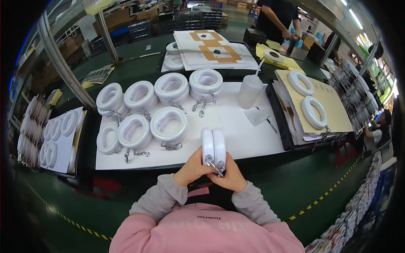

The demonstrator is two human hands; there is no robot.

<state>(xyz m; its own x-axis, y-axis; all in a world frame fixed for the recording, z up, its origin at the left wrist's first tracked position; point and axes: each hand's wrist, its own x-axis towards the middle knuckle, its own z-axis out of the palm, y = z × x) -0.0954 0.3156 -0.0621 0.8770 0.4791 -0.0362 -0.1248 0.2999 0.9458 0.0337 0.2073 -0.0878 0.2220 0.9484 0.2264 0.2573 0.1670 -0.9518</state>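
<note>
Two thick white rings (pixel 213 145), pressed side by side and standing on edge, are held in front of my body at the table's near edge. My left hand (pixel 192 168) grips them from the left, its fingers wrapped round the lower part. From the other side my right hand (pixel 232 173) closes on the right ring. Small metal clasps and chain (pixel 214 163) hang at the bottom of the rings, between my thumbs. To the left, stacks of similar white rings (pixel 169 126) with metal clips lie on a white sheet (pixel 202 154).
Beyond the sheet's right half stand a translucent squeeze bottle (pixel 251 90), a small clear bag (pixel 256 116) and a pen-like tool (pixel 272 125). A black tray (pixel 276 122) with cardboard and rings is at right. Another ring-filled tray (pixel 80 143) sits left. Another person (pixel 278 17) works across the table.
</note>
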